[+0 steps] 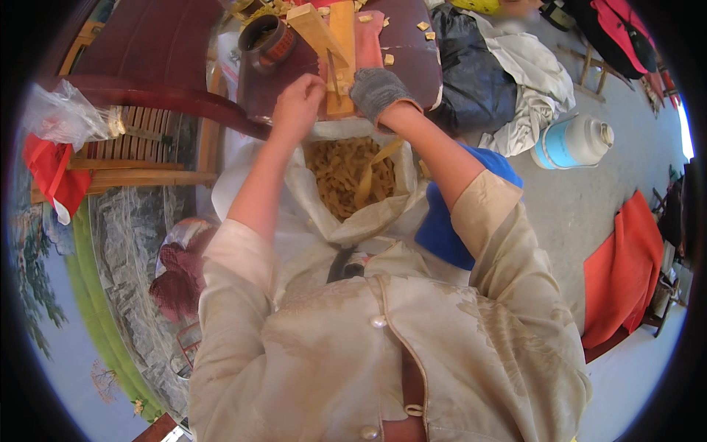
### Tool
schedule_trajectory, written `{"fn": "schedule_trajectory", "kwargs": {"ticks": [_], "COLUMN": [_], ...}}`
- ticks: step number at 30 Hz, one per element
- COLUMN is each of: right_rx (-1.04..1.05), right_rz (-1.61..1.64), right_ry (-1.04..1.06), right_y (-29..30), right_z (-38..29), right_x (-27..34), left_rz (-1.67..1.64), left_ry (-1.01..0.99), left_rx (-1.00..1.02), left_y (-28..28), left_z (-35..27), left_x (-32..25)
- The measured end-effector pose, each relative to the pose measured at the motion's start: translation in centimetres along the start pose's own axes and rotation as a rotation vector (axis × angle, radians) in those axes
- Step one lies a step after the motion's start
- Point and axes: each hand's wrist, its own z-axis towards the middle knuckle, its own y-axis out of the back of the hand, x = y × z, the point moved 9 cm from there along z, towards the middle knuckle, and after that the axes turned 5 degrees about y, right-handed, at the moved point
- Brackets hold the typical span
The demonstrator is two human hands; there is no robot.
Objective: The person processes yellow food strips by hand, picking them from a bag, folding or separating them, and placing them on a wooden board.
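My left hand (302, 106) is bare, its fingers bent together beside a wooden cutting stand (341, 66) that carries an upright metal blade (332, 69). Whether anything lies between its fingertips is hidden. My right hand (380, 93), in a grey knitted glove, is curled at the right side of the stand; its fingertips and anything in them cannot be made out. Below both hands a white woven sack (364, 224) stands with its mouth wide, filled with light brown pieces (342, 177), and one longer yellowish strip (369, 179) lies on top.
A brown mug (266, 44) and small pale pieces (423, 26) are on the dark red table (406, 47). To its right are a black plastic bag (469, 77), pale cloth (525, 72) and a thermos flask (574, 142). A wooden chair (138, 174) stands left.
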Motion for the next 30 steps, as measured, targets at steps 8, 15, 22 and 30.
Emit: {"fn": "schedule_trajectory", "kwargs": {"ticks": [8,15,22,30], "right_rx": [-0.119,0.096,0.138,-0.333], "right_rz": [0.529,1.333,1.3,0.803], "right_ry": [-0.114,-0.215,-0.237,0.294], "right_y": [2.3,-3.6,-3.1,2.2], "right_z": [-3.7,-4.3,-4.8,-5.4], "right_x": [0.5,0.3,0.9,3.0], "left_rz": [-0.924,-1.162,-1.131,-0.467], "left_ry": [0.509,0.469,0.447,0.098], "left_rx": [0.246,0.363,0.319,-0.024], "left_y": [-0.9,-1.9,-1.8,1.0], "left_z": [-7.6,-9.3,-9.7,-9.4], "left_x": [-0.1,-2.2,-2.1,-3.1]}}
